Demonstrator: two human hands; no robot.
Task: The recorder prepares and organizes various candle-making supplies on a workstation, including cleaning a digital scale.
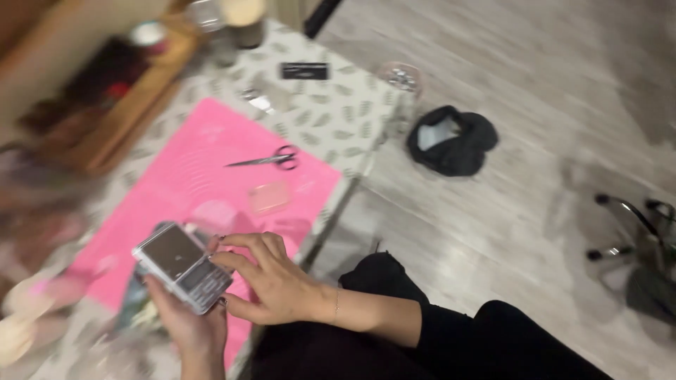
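My left hand [184,320] holds a small silver pocket scale [182,266] from below, over the near edge of a pink mat [183,176]. My right hand [271,281] rests its fingertips on the scale's button end. Farther back on the mat lie scissors [271,159] with dark handles, and closer to me a small translucent pink piece [269,198]. The view is blurred by motion.
The mat lies on a table with a leaf-patterned cloth [338,112]. A wooden tray [134,105], jars and a small black flat object [304,70] stand at the back. On the grey floor are a black bag [454,141], a clear container [401,76] and a chair base [634,232].
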